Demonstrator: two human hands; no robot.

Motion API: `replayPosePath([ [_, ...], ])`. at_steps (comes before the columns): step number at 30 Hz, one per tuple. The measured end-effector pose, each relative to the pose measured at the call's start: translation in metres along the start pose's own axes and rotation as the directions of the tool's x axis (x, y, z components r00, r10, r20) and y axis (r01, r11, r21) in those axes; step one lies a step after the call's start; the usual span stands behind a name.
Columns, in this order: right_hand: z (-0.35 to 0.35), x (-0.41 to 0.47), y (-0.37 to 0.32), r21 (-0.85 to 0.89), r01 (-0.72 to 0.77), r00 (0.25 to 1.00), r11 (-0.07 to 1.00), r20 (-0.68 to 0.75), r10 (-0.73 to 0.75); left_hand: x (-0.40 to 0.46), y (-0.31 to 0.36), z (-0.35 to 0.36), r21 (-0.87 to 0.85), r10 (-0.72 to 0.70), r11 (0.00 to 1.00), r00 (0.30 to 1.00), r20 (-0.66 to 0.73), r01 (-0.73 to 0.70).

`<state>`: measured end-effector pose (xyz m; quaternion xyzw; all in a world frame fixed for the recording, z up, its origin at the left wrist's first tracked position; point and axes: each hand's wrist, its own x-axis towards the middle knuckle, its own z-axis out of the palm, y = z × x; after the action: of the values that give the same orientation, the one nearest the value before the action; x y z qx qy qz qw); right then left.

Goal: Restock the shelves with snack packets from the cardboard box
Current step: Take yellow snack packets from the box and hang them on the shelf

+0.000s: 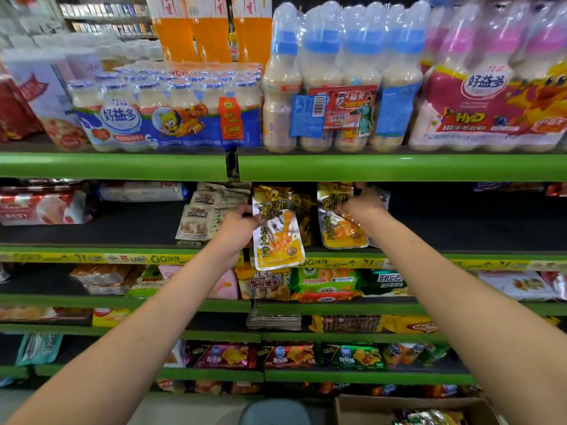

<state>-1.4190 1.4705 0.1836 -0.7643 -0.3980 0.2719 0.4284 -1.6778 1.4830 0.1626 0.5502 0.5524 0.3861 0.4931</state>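
Left hand (237, 223) pinches edge of yellow packet (277, 237), hanging off shelf lip (122, 258), may slip. Right hand (362, 202) grips second packet (340, 231) standing on shelf; could topple. Cardboard box (408, 407) below right, more packets inside.

cardboard box (362, 407): cut by bottom edge | right fingertips: hidden behind yellow packet (337, 222) | top-left shelves: blurred

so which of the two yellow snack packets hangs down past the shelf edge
The yellow packet gripped by the left hand; its bottom overlaps the green shelf edge. The right hand's packet sits above it.
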Motion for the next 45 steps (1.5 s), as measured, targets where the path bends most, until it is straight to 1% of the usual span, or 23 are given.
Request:
replayPosePath([
  [5,0.015,0.018,0.004,-0.035,-0.047,0.999,0.998,0.009,0.047,0.001,-0.005,-0.011,-0.019,-0.012,1.000,1.000,0.005,0.012],
  [9,0.028,0.021,0.013,-0.016,-0.051,0.998,0.999,0.036,0.051,0.001,-0.010,-0.018,-0.012,-0.014,1.000,1.000,-0.005,0.014],
  [14,0.032,0.019,0.022,-0.234,0.009,1.000,0.972,0.028,-0.003,-0.003,-0.010,-0.018,-0.017,-0.012,1.000,1.000,-0.002,0.012],
  [17,0.032,0.014,0.022,-0.338,0.079,0.996,0.938,0.059,-0.063,-0.004,-0.011,-0.016,-0.028,-0.002,1.000,1.000,0.011,0.003],
  [21,0.028,0.001,0.021,-0.388,0.166,0.984,0.907,0.124,-0.128,-0.004,-0.012,-0.010,-0.034,0.006,0.999,0.999,0.032,-0.005],
  [25,0.019,-0.021,0.015,-0.314,0.256,0.966,0.914,0.105,-0.234,-0.004,-0.010,-0.004,-0.044,0.008,0.999,0.999,0.050,-0.005],
  [27,0.016,-0.037,0.015,-0.223,0.318,0.948,0.922,0.097,-0.303,-0.005,-0.008,-0.002,-0.062,0.003,0.998,0.997,0.073,0.002],
  [29,0.014,-0.056,0.015,-0.121,0.345,0.936,0.931,0.123,-0.331,-0.007,-0.007,0.001,-0.081,0.001,0.997,0.996,0.084,0.006],
  [32,0.013,-0.084,0.016,0.013,0.330,0.915,0.944,0.240,-0.323,-0.010,-0.004,0.008,-0.097,0.005,0.995,0.994,0.109,0.006],
  [36,0.018,-0.105,0.023,0.106,0.268,0.883,0.958,0.370,-0.288,-0.013,-0.004,0.019,-0.103,0.029,0.995,0.984,0.176,-0.011],
  [39,0.018,-0.109,0.031,0.176,0.241,0.871,0.954,0.395,-0.293,-0.014,-0.005,0.026,-0.093,0.056,0.995,0.977,0.208,-0.037],
  [42,0.014,-0.109,0.035,0.188,0.224,0.878,0.956,0.386,-0.282,-0.015,-0.006,0.030,-0.111,0.053,0.993,0.970,0.236,-0.027],
  [45,0.010,-0.103,0.037,0.173,0.209,0.883,0.963,0.390,-0.261,-0.013,-0.005,0.034,-0.132,0.047,0.991,0.949,0.311,-0.005],
])
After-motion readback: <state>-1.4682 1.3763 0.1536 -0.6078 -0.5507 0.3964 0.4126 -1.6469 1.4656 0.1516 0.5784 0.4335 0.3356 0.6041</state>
